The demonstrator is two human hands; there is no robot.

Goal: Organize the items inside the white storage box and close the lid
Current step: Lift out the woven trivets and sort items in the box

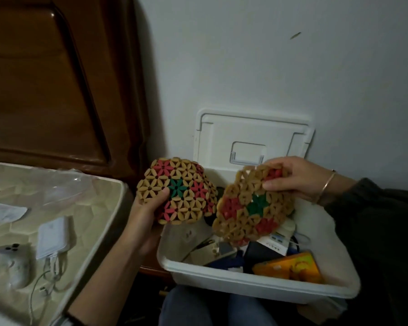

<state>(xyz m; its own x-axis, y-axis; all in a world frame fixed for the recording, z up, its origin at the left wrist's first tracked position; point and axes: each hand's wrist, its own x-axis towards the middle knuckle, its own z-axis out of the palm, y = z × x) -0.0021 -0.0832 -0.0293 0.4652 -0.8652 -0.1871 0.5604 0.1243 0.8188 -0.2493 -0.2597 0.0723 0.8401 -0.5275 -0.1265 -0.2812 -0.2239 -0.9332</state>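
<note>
The white storage box [250,280] sits in front of my knees, its lid [252,134] standing open against the wall. Inside lie several items, among them an orange case [290,269], a dark pouch [257,251] and papers. My left hand [146,212] grips a round woven bamboo mat [181,189] with red and green flowers, held up over the box's left side. My right hand [299,178] pinches the top edge of a second, similar mat [252,205], which hangs tilted above the box's middle.
A mattress [64,208] lies to the left with a white power bank [53,236], its cable [47,278], a grey controller [15,262] and clear plastic wrap [64,187]. A dark wooden headboard [57,78] stands behind it. A white wall [292,67] backs the box.
</note>
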